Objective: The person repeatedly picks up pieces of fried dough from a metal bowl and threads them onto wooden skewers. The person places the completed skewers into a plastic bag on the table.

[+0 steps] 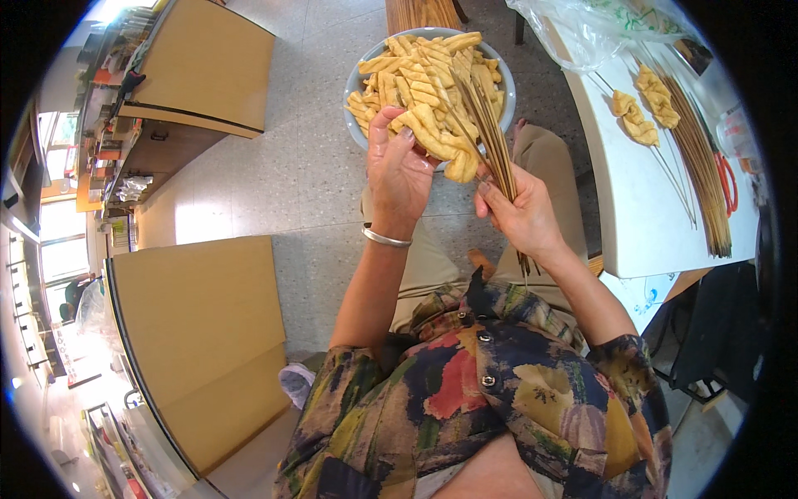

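Observation:
My left hand (399, 165) grips the end of a golden, slashed strip of fried tofu skin (442, 140), which looks folded along a thin stick. My right hand (517, 199) is closed around a bundle of thin wooden skewers (489, 125) that point up and away. Just beyond both hands, a grey-blue bowl (350, 109) is heaped with similar scored pieces (418, 75). On the white tabletop at the right lie two skewered pieces, one nearer (636, 118) and one farther (658, 96), beside a long bundle of skewers (698, 162).
Red-handled scissors (727, 184) lie past the skewer bundle on the white table (629, 212). A clear plastic bag (580, 37) covers the table's far corner. Behind the bowl is a wooden bench (421, 14). Tan panels stand at the left, one far (206, 62) and one near (206, 337).

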A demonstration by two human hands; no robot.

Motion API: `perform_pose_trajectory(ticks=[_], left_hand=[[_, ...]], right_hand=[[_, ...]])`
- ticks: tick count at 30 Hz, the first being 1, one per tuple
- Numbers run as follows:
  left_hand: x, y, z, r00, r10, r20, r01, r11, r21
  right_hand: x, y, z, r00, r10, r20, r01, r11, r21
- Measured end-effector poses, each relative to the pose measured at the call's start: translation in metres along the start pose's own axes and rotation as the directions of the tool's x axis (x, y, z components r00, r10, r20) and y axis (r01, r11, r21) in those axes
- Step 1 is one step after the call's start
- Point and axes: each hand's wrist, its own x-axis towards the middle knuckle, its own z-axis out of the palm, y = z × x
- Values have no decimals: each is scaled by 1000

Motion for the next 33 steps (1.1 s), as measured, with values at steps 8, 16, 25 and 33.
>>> perform_pose_trajectory(ticks=[8,16,25,33], left_hand=[[-5,7,-6,997,-70,21,67,989,133],[-9,24,-7,991,-135,-18,133,924,358],[-21,32,-7,992,-127,13,115,933,341],[-28,30,-5,990,-100,96,73,966,248]], right_hand=[[1,4,-11,987,-145,73,156,972,-175],[1,-4,-19,984,-96,153,136,950,-280],[-3,-10,-15,991,18,132,-5,995,-97],[-3,-12,-17,987,36,156,-14,990,-144]])
